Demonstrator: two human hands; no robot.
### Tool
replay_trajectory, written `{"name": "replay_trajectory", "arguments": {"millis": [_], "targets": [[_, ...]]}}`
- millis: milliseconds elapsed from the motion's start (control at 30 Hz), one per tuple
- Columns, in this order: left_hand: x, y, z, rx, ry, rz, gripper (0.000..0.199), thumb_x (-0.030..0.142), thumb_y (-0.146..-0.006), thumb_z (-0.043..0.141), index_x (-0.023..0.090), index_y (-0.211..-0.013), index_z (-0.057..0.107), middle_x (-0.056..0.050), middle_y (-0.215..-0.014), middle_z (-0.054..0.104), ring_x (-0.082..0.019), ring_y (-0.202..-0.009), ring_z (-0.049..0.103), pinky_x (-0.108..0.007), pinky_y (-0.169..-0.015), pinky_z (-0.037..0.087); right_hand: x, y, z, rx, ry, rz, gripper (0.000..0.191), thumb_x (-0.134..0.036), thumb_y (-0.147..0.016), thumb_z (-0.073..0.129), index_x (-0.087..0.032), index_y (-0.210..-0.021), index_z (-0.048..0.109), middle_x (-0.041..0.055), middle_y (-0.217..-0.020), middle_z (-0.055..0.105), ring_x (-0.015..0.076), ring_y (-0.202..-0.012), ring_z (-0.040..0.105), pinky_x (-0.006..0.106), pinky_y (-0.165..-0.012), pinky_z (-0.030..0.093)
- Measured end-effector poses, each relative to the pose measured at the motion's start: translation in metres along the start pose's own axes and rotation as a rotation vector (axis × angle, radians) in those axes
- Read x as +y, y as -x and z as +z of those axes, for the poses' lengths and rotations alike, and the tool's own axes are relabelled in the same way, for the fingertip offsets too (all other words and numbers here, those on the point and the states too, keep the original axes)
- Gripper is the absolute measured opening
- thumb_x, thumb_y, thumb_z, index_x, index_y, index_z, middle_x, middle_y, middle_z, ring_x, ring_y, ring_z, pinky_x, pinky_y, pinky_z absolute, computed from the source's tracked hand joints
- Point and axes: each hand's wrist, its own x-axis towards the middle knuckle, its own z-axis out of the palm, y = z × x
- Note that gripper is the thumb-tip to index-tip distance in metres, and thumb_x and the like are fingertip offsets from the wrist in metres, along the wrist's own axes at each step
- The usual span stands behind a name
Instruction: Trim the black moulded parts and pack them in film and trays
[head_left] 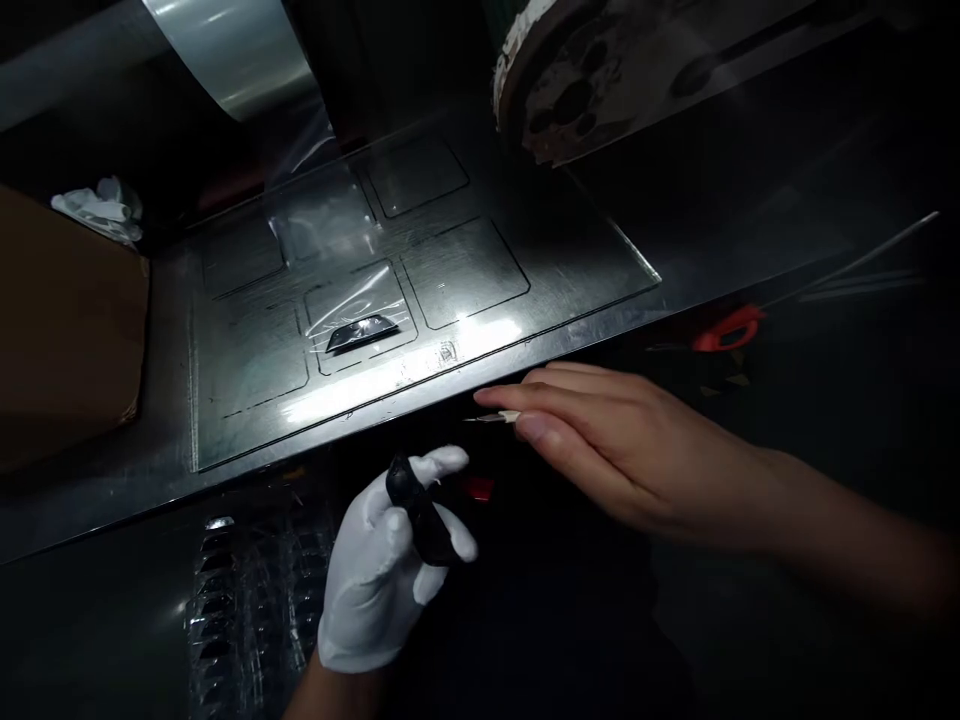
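Note:
My left hand (375, 570), in a white glove, grips a small black moulded part (424, 515) between thumb and fingers, below the bench edge. To its right and a little higher, my bare right hand (600, 430) pinches a slim craft knife (495, 416); its fine tip points left and most of its handle is hidden in the fingers. Tip and black part are apart. On the metal plate above lies another black part (363, 333), with clear film (360, 290) around it.
The metal plate (247, 340) bears rounded outlines. At the left stands a cardboard box (67, 330), with a crumpled white cloth (101, 208) behind. Trays of black parts (217, 610) sit lower left. Red-handled scissors (731, 328) lie right. A film roll (240, 50) and machine wheel (574, 95) stand behind.

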Motion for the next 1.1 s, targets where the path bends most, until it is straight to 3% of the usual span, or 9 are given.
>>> {"name": "replay_trajectory", "arguments": {"millis": [67,200,433,600,700,800,900,1000,1100], "targets": [[0.001,-0.001,0.003,0.008,-0.034,-0.035,0.034,0.046,-0.096,0.064,0.023,-0.120,0.071,-0.013,-0.116,0.071,-0.004,-0.051,0.056,-0.012,-0.038,0.030,0.004,0.000,-0.004,0.037,0.071,-0.067,0.033,-0.030,-0.108,0.048,-0.020,-0.132,0.067,0.0056,-0.109,0.075,0.0201,-0.101,0.067,0.034,-0.090,0.051],[0.003,-0.001,0.010,-0.002,-0.057,-0.130,0.038,0.048,-0.091,0.070,0.021,-0.118,0.071,-0.008,-0.099,0.067,-0.011,-0.062,0.065,-0.012,-0.039,0.034,0.000,-0.003,-0.003,-0.011,0.155,-0.167,0.033,-0.032,-0.108,0.051,-0.022,-0.133,0.069,0.0039,-0.109,0.077,0.0199,-0.098,0.066,0.035,-0.087,0.052],[0.011,0.004,0.014,0.018,-0.178,-0.226,0.041,0.050,-0.089,0.071,0.016,-0.112,0.072,-0.009,-0.096,0.067,-0.001,-0.046,0.043,-0.016,-0.040,0.031,-0.013,-0.008,-0.007,-0.165,0.335,-0.152,0.033,-0.036,-0.108,0.047,-0.024,-0.129,0.071,0.0042,-0.104,0.076,0.0218,-0.094,0.063,0.035,-0.079,0.051],[0.013,0.008,0.012,0.079,-0.238,-0.266,0.040,0.048,-0.087,0.075,0.017,-0.111,0.073,-0.010,-0.097,0.065,-0.015,-0.064,0.064,-0.017,-0.041,0.032,-0.017,-0.009,-0.001,-0.198,0.457,-0.131,0.032,-0.034,-0.107,0.050,-0.026,-0.131,0.070,0.0034,-0.101,0.074,0.0224,-0.092,0.061,0.035,-0.073,0.047],[0.014,0.010,0.006,0.072,-0.248,-0.292,0.038,0.045,-0.089,0.073,0.018,-0.115,0.073,-0.010,-0.101,0.065,-0.018,-0.070,0.069,-0.018,-0.041,0.030,-0.020,-0.012,0.003,-0.212,0.529,-0.138,0.031,-0.031,-0.105,0.054,-0.026,-0.132,0.070,0.0035,-0.098,0.074,0.0220,-0.090,0.060,0.034,-0.069,0.043],[0.013,0.010,-0.003,0.008,-0.209,-0.320,0.036,0.044,-0.092,0.070,0.018,-0.117,0.072,-0.011,-0.103,0.067,-0.015,-0.064,0.067,-0.018,-0.040,0.025,-0.024,-0.017,0.002,-0.246,0.583,-0.159,0.028,-0.026,-0.102,0.059,-0.026,-0.127,0.073,0.0031,-0.094,0.074,0.0215,-0.086,0.061,0.032,-0.062,0.038],[0.011,0.009,-0.012,-0.092,-0.144,-0.351,0.034,0.042,-0.094,0.067,0.015,-0.113,0.073,-0.011,-0.102,0.069,-0.003,-0.046,0.052,-0.021,-0.040,0.019,-0.038,-0.028,-0.001,-0.328,0.638,-0.192,0.023,-0.020,-0.096,0.066,-0.025,-0.116,0.077,0.0029,-0.084,0.073,0.0213,-0.080,0.059,0.032,-0.056,0.031],[0.009,0.009,-0.018,-0.154,-0.117,-0.351,0.033,0.041,-0.097,0.063,0.013,-0.110,0.073,-0.008,-0.081,0.070,-0.002,-0.039,0.040,-0.024,-0.041,0.016,-0.060,-0.042,-0.002,-0.452,0.720,-0.217,0.015,-0.017,-0.090,0.070,-0.023,-0.099,0.079,0.0040,-0.073,0.070,0.0218,-0.073,0.056,0.033,-0.053,0.026],[0.007,0.012,-0.021,-0.180,-0.135,-0.328,0.035,0.040,-0.099,0.057,0.010,-0.098,0.074,-0.001,-0.050,0.055,-0.006,-0.039,0.037,-0.026,-0.042,0.014,-0.084,-0.054,-0.001,-0.543,0.784,-0.244,0.004,-0.022,-0.086,0.073,-0.023,-0.087,0.077,0.0048,-0.073,0.068,0.0223,-0.070,0.053,0.034,-0.053,0.028]]}}
